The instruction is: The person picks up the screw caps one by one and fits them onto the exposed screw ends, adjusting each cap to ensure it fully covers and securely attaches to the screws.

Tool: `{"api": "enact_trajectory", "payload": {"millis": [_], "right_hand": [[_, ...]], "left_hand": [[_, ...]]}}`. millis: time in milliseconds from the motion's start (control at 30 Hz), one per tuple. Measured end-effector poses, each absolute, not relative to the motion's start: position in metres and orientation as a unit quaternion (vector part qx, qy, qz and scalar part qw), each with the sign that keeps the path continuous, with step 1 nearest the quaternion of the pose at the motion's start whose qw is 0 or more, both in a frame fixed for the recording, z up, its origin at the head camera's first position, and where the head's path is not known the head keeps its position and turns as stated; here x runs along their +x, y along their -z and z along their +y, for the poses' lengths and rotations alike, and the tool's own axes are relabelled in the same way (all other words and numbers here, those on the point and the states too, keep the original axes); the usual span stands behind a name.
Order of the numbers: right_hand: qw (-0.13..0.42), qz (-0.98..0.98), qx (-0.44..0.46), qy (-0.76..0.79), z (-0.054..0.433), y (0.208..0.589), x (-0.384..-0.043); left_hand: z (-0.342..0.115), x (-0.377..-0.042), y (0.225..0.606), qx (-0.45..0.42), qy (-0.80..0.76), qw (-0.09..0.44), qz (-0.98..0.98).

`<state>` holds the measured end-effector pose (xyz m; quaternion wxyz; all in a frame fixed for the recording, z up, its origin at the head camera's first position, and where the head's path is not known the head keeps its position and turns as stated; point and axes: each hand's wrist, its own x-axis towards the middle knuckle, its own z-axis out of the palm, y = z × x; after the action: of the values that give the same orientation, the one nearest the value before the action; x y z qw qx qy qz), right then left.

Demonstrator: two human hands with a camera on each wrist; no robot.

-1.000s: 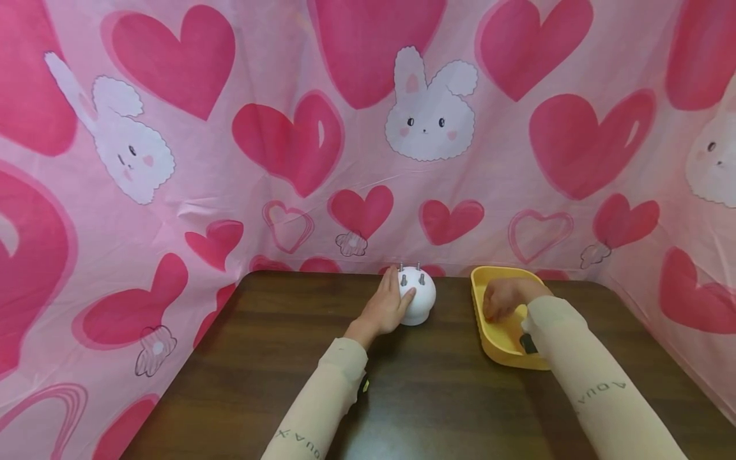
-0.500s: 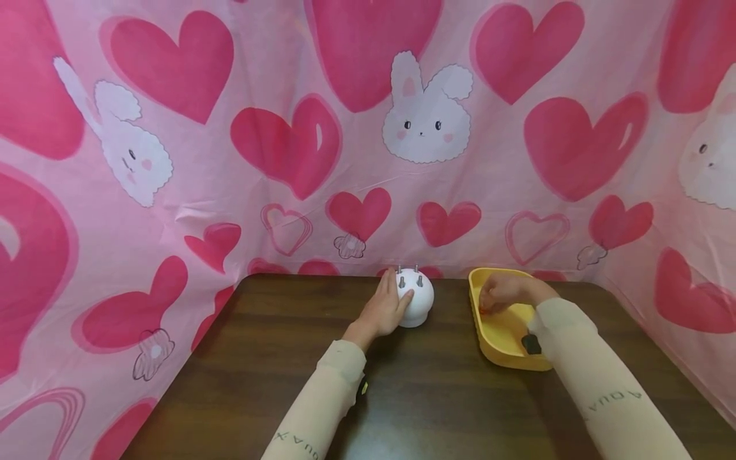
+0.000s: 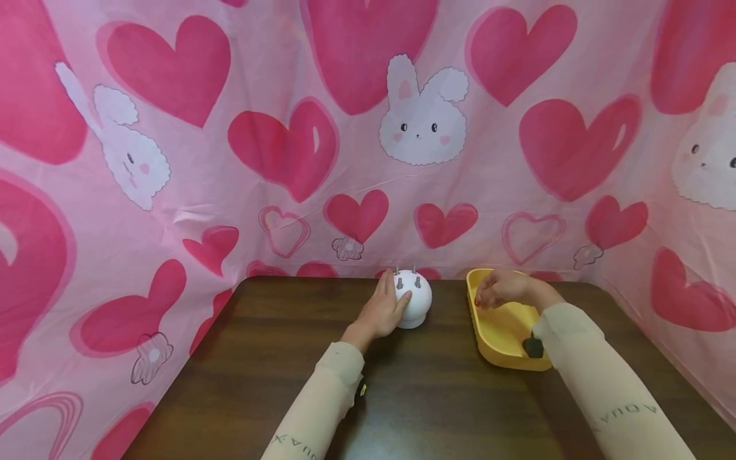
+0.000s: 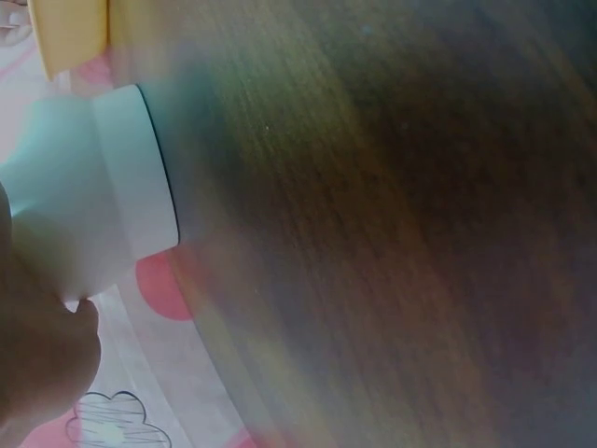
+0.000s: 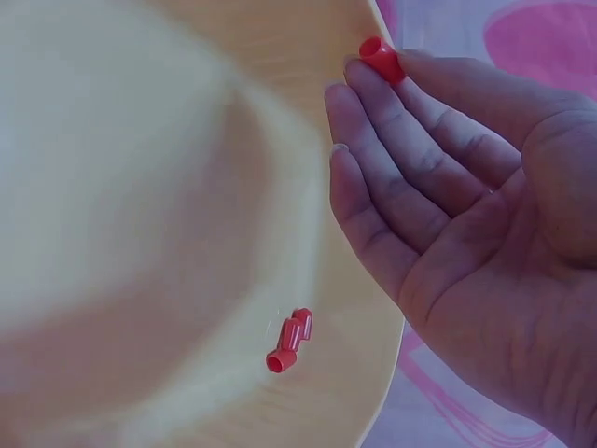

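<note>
A white rounded object (image 3: 416, 305) with several metal pegs on top stands on the dark wooden table. My left hand (image 3: 379, 313) holds it from the left, thumb on its front and fingers along its side. In the left wrist view the white object (image 4: 89, 177) shows its flared base, with part of the hand (image 4: 47, 345) beside it. Over the yellow tray's far left part, my right hand (image 3: 508, 289) pinches a small red hollow cap (image 5: 382, 60) between thumb and fingertip. Three more red caps (image 5: 290, 338) lie together inside the tray (image 5: 364, 308).
The yellow tray (image 3: 506, 362) stands to the right of the white object on the table (image 3: 276, 358). A pink cloth (image 3: 356, 160) with hearts and rabbits hangs behind the table and along both sides.
My right hand has lifted slightly and moved toward the tray's left rim, with the red cap showing at its fingertips. The left hand stays on the white object.
</note>
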<state>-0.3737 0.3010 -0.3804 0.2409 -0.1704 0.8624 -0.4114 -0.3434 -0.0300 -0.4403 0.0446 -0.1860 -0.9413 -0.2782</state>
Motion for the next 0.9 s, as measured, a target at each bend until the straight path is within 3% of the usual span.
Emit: {"api": "enact_trajectory", "payload": {"millis": [900], "right_hand": [[0.179, 0.848, -0.16, 0.473, 0.303, 0.379, -0.361]], "left_hand": [[-0.029, -0.343, 0.44, -0.186, 0.277, 0.049, -0.941]]}}
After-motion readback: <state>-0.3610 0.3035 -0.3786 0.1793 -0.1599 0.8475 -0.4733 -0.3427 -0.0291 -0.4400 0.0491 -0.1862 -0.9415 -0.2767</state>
